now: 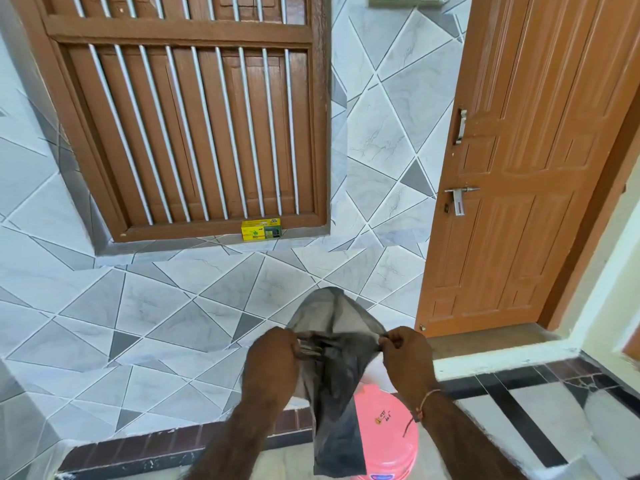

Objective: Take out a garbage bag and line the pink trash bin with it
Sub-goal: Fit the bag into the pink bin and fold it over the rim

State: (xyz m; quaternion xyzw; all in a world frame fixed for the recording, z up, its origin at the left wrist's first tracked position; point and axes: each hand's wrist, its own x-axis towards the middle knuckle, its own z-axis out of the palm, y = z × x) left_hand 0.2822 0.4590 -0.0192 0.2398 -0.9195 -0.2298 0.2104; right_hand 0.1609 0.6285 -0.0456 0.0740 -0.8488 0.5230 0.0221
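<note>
Taking the pink trash bin (384, 434) as the landmark: the left hand (273, 362) is up and to the left of it, fingers curled closed on a bunched edge of the grey garbage bag (332, 386). Directly above the bin the bag's mouth is being pulled apart, one layer ballooning up toward the tiled wall (173, 306), while the rest hangs straight down, its long axis vertical, its lower end draped in front of the bin's left half. The right hand (405, 355), above the bin and nearest to it, pinches the opposite edge between thumb and fingertips. The bin sits on the floor below both hands, so the opened mouth likely has to travel down and slightly right. A yellow box (261, 230) rests on the window ledge far above the bin
</note>
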